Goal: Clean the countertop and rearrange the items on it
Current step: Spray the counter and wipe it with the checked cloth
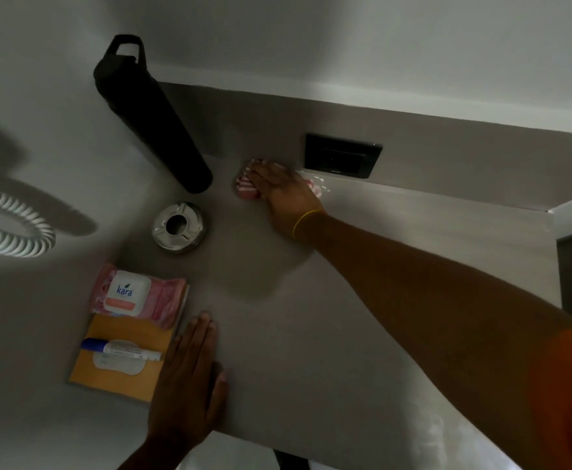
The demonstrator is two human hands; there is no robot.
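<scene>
Left hand lies palm-down near the front edge of the smooth, matte grey countertop, fingers straight and together, thumb out to the side, holding nothing. Its fingers overlap the right edge of a flat mustard-orange paper envelope. A white cylindrical marker with a blue cap lies across that envelope. A soft pink pack of wet wipes with a white hard-plastic lid overlaps the envelope's far end. Beyond it stands a round, shiny steel ashtray with a notched rim. Behind that is a tall black matte bottle with a loop-handled cap.

Right hand, with a thin yellow thread round the wrist, reaches to the back of the counter. It presses down on a crumpled pink-and-white striped cloth, fingers laid almost flat over it. The cloth sits just right of the bottle's base, below a black rectangular wall socket plate.
</scene>
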